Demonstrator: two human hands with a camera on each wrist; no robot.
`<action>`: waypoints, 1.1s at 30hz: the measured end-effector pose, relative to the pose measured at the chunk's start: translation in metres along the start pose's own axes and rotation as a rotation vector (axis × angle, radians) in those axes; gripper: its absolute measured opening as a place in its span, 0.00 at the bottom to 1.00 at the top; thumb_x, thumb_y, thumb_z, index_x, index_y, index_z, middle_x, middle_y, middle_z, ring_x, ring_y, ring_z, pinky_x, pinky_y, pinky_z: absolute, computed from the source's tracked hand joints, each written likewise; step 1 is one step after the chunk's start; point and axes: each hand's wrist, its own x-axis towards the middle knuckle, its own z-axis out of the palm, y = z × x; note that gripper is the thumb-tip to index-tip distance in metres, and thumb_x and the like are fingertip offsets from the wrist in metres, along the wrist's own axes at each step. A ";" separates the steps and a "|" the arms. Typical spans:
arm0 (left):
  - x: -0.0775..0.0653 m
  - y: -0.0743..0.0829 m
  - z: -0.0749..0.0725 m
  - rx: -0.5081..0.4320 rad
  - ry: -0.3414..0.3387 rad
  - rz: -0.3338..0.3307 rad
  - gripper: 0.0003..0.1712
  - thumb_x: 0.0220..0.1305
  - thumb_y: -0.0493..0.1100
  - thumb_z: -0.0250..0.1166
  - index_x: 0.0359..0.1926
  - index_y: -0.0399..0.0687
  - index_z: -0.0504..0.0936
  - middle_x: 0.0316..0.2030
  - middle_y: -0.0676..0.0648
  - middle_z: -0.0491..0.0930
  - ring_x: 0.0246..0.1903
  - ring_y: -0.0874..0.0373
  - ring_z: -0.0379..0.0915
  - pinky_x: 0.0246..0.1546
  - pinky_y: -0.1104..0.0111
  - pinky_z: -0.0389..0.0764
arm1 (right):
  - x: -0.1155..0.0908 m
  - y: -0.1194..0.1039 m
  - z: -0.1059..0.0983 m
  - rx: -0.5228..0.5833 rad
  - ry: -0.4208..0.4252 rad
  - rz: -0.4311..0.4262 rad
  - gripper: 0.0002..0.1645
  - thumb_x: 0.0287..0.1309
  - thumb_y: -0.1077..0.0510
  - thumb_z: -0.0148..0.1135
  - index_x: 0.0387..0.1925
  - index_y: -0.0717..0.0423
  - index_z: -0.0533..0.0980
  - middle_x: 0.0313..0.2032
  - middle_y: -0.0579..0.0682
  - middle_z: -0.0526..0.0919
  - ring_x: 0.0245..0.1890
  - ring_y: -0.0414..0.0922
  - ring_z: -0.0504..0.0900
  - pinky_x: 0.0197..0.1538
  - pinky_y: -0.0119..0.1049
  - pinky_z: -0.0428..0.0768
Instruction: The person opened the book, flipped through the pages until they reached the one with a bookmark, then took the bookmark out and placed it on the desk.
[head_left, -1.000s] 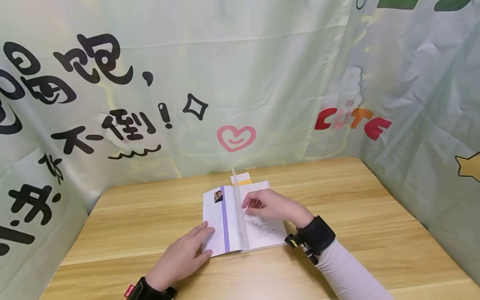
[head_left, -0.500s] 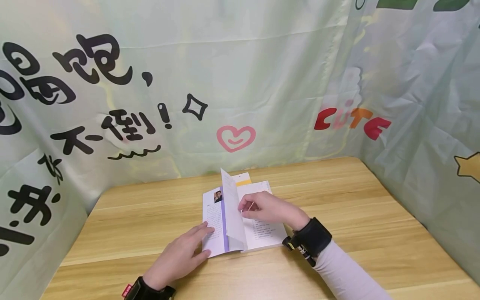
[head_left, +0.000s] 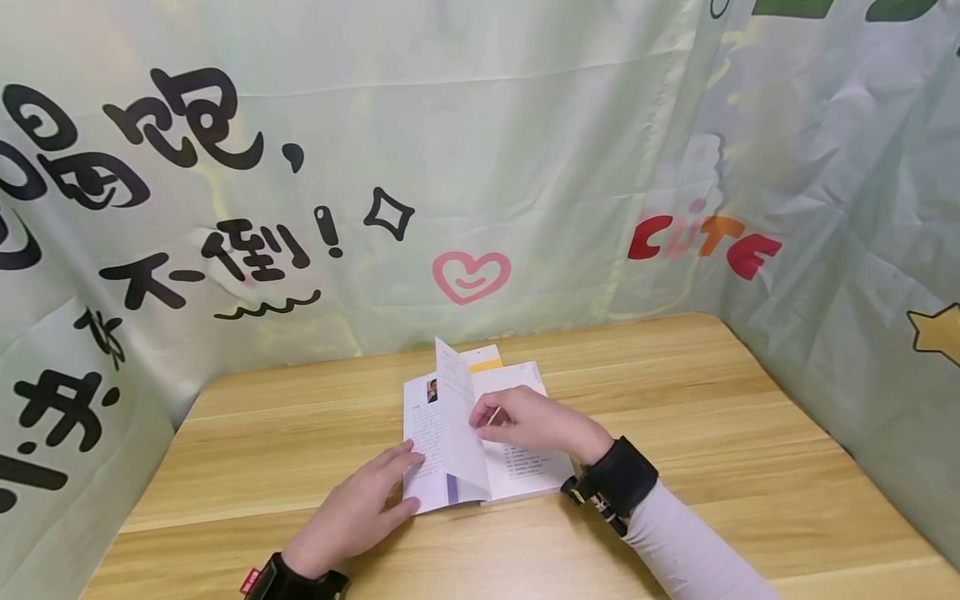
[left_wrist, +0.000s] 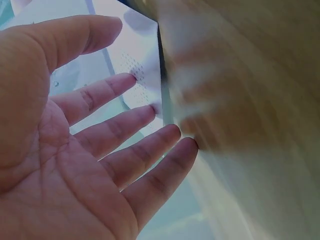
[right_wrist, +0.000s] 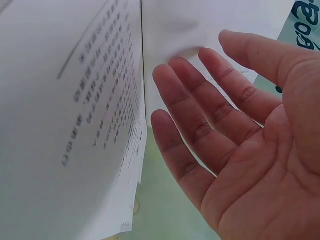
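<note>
An open book [head_left: 525, 467] lies on the table, its left side showing a small portrait photo, printed text and a purple strip. One page [head_left: 459, 421] stands up from the middle, leaning left over that side. My left hand [head_left: 360, 504] rests with spread, extended fingers at the book's left edge; the left wrist view shows the same hand [left_wrist: 85, 140] with nothing in its palm. My right hand [head_left: 528, 421] hovers or rests over the right page, beside the raised one. In the right wrist view, that hand [right_wrist: 225, 135] has loosely bent fingers holding nothing; whether they touch paper I cannot tell.
A white piece with a yellow band [head_left: 486, 361] sticks out past the book's far edge. The wooden table [head_left: 675, 375] ends at a printed fabric curtain [head_left: 555, 183] behind and at both sides. Black straps [head_left: 622, 475] circle both wrists.
The raised page has swung from upright over to the left, covering more of the left side. My right hand has shifted slightly left and down. My left hand stays nearly still.
</note>
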 end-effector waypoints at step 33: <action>-0.001 -0.019 -0.024 -0.083 0.152 -0.034 0.28 0.62 0.48 0.66 0.62 0.45 0.75 0.60 0.43 0.72 0.58 0.51 0.68 0.56 0.55 0.70 | 0.005 -0.002 0.016 -0.065 -0.026 -0.014 0.06 0.60 0.57 0.64 0.38 0.52 0.83 0.38 0.44 0.78 0.36 0.31 0.77 0.44 0.30 0.77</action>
